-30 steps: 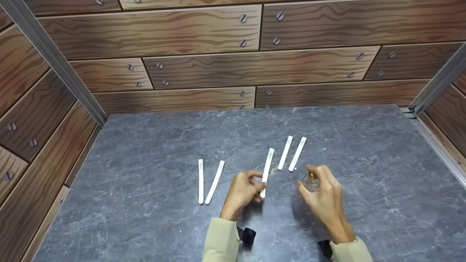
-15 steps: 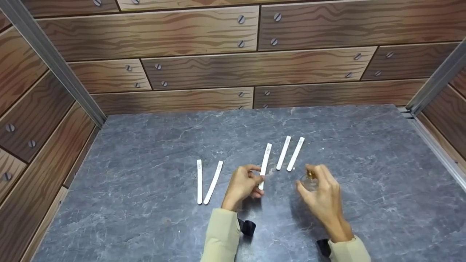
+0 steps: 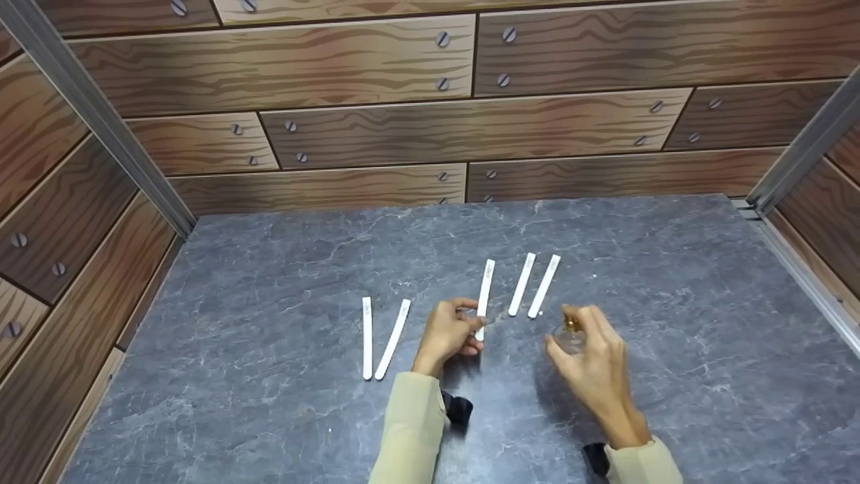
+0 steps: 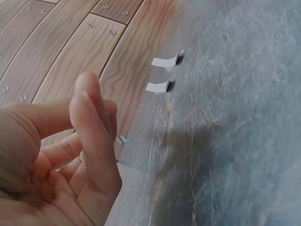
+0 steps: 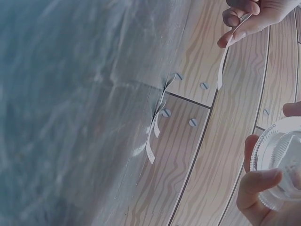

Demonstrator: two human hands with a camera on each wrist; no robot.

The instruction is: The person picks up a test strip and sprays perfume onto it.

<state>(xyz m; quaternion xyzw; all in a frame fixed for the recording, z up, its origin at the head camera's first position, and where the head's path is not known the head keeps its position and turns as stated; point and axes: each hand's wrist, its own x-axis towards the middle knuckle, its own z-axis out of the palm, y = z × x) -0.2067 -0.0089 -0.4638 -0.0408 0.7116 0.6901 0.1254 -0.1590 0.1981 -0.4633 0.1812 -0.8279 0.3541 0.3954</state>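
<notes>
My left hand (image 3: 447, 336) pinches a white paper scent strip (image 3: 486, 289) near its lower end; its printed far end points away from me. In the left wrist view, the fingers (image 4: 96, 136) hide most of this strip. My right hand (image 3: 600, 363) grips a small clear glass perfume bottle (image 3: 570, 339) with a gold sprayer top (image 3: 571, 324), its forefinger up at the sprayer. In the right wrist view, the bottle's round ridged base (image 5: 277, 160) faces the camera. Sprayer and held strip are apart, the strip to the left.
Two more white strips (image 3: 522, 286) lie side by side beyond my hands, slightly right. Another pair (image 3: 367, 339) lies to the left in a narrow V. The grey marbled table (image 3: 269, 255) ends at wood-patterned walls (image 3: 363, 134) behind and at the sides.
My left hand has moved forward, away from me, carrying the strip with it. The right hand and the perfume bottle have stayed almost in place.
</notes>
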